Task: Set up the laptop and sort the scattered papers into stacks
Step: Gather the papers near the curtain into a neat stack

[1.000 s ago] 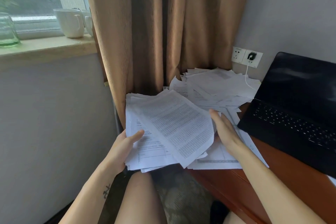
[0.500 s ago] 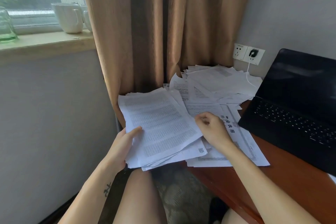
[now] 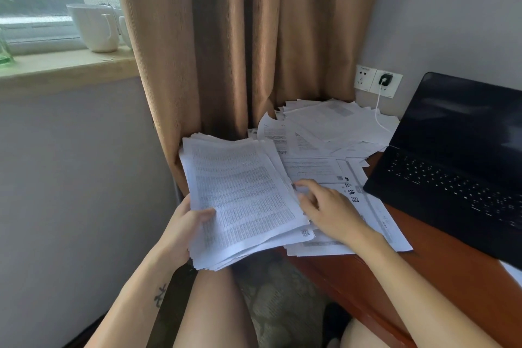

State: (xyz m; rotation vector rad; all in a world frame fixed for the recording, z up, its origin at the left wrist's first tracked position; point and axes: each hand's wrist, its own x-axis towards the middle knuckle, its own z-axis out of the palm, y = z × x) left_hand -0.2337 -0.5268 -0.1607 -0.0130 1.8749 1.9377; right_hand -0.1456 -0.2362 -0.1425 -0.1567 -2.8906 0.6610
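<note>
Paper stack (image 3: 243, 195), 1 and thick, is held over the lap just beside the worktop (image 3: 423, 277), the left hand (image 3: 183, 232) gripping its near corner; the right hand (image 3: 330, 212) curls against its side, grasp unclear. Gripped at 1 corner, sheets may fan and slide to the floor. Beyond lie 1 loose heap (image 3: 333, 127), 1 open laptop (image 3: 457, 167), 2 mugs (image 3: 94, 27).
</note>
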